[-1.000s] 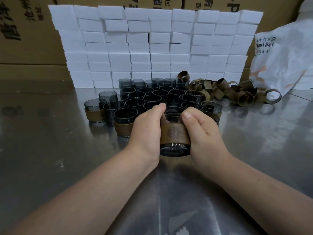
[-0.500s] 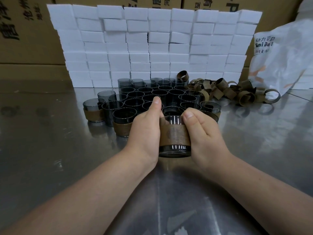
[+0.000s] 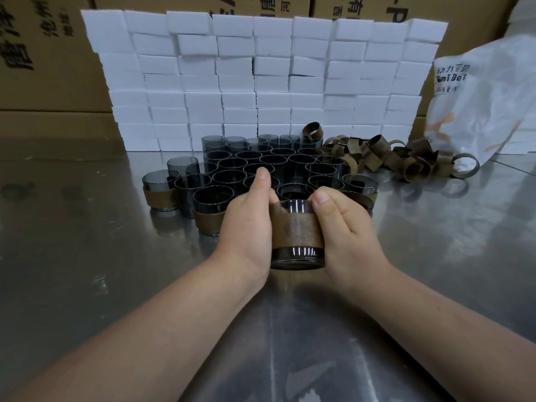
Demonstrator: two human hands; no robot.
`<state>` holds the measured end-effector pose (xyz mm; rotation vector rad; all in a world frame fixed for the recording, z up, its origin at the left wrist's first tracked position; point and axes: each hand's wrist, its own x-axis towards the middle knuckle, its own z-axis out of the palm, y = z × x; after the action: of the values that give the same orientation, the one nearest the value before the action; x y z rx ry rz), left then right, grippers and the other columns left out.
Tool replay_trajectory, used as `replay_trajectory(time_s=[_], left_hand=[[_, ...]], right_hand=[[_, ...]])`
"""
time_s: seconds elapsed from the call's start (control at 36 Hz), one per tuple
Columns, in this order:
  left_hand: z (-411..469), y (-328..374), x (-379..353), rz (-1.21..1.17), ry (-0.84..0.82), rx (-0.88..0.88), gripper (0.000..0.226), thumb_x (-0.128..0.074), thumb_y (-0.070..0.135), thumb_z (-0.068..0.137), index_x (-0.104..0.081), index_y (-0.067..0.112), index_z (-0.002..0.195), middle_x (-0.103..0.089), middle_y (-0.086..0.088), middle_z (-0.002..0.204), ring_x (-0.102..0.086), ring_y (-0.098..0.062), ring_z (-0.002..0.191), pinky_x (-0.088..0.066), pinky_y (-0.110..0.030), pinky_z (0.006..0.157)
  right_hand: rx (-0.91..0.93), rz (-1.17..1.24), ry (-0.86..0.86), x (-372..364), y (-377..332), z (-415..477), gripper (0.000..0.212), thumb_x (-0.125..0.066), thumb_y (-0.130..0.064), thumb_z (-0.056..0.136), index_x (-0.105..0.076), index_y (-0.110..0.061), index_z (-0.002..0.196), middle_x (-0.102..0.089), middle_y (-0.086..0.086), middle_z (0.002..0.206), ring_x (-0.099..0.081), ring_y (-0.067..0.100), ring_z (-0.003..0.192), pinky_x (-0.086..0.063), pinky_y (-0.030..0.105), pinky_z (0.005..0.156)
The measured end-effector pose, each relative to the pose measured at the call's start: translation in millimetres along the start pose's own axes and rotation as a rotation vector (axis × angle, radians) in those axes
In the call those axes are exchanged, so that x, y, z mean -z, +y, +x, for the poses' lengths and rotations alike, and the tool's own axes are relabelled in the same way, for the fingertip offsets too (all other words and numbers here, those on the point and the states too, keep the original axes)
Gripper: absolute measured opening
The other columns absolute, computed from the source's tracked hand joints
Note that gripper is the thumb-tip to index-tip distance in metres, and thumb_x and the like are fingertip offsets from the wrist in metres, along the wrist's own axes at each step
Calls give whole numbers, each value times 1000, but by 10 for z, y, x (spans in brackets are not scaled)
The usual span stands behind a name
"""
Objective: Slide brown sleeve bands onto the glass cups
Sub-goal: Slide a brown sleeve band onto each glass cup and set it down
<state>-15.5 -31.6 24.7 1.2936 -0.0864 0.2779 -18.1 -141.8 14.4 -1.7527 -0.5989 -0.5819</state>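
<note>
Head view, cup [image 3: 297, 258] sides hidden, rear cups [image 3: 249, 142] indistinct

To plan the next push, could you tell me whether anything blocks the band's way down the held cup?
Nothing visible does: below the brown sleeve band the glass cup is bare to its base.

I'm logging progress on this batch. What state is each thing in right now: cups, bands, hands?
held cup: gripped between both hands, banded round its middle.
sleeve band: on the held cup, base glass bare below it.
left hand: grips held cup, thumb raised.
right hand: grips held cup, thumb at rim.
sleeved cups: upright, banded.
bare cups: upright, unbanded.
loose bands: piled, unused.
</note>
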Motion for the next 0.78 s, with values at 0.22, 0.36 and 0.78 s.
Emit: replay_trajectory(time_s=[0.22,0.36,0.78], left_hand=[[72,-30,66,199,192,-208,64,-28,40,99,-41,19,40,-39,9,39,-38,-2,40,-33,-13,43],[77,-71,94,396,194,-289,56,-20,53,86,-43,18,48,-45,10,41,-41,-4,47,-35,-22,55],[41,-181,147,668,55,-589,49,-13,55,83,-43,31,52,-49,9,56,-48,-6,62,-33,-29,59]], right_hand=[[-77,-187,92,-12,7,67,27,-40,-39,85,-63,-33,100,-60,-21,94,-54,-3,94,-45,24,86],[-50,-255,45,20,-4,48,36,-50,-29,82,-61,-28,116,-54,-25,94,-51,-6,88,-39,10,78],[-100,-364,-304,96,-91,74,20,-55,-25,85,-67,-36,97,-68,-11,84,-62,8,77,-53,40,74]])
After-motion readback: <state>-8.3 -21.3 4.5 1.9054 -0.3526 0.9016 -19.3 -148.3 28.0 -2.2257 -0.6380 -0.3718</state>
